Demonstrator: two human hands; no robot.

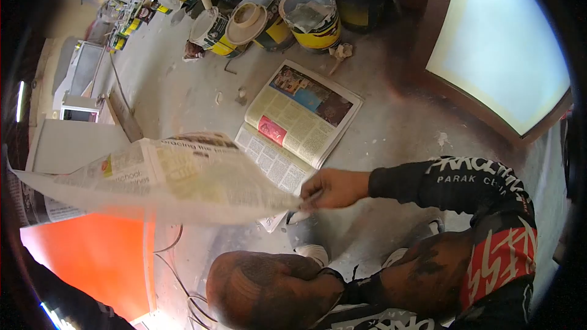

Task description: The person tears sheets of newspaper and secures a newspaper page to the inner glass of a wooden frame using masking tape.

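Observation:
My right hand (333,189) is closed on the corner of a newspaper sheet (177,177), which spreads out to the left above the floor. The far left end of the sheet rises toward the view's edge. My left hand cannot be seen; only a dark sleeve shows at the lower left. Beyond my right hand, an open newspaper (306,110) lies on the floor, its lower page partly covered by the raised sheet.
Paint buckets (310,21) stand at the top, some stacked. A framed pale panel (501,43) is at the upper right. An orange panel (98,263) lies at the lower left, beside a cable (177,278) on the floor (379,134).

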